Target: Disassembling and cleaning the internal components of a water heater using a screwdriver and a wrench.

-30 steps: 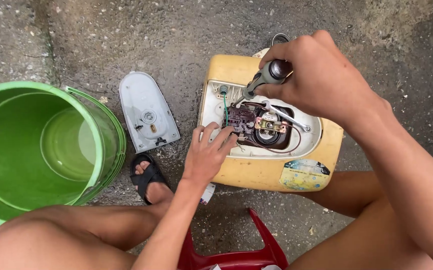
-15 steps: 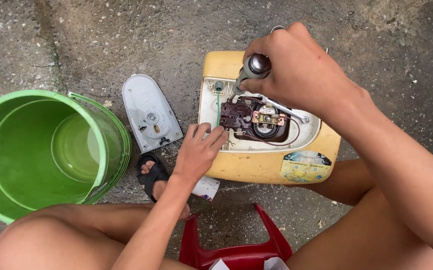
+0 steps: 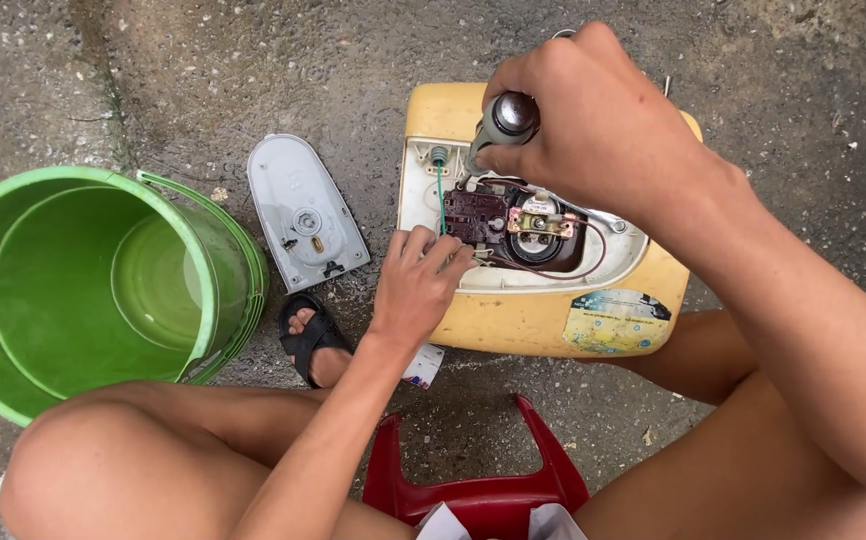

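A yellowed plastic appliance housing lies on the concrete ground, its top open. Inside sit a dark timer block with a round copper-ringed part and red and green wires. My right hand is closed around a grey-handled screwdriver held upright over the upper left of the opening. My left hand rests on the housing's left edge, fingertips pinching at the parts beside the timer block. The screwdriver's tip is hidden behind the handle.
A grey rounded cover plate lies left of the housing. A green bucket stands at the far left. My sandalled foot and a red plastic stool are below, my knees on either side.
My right hand has tilted the screwdriver up from a slant to nearly vertical. The view has shifted slightly; my left hand stays at the housing's left edge.
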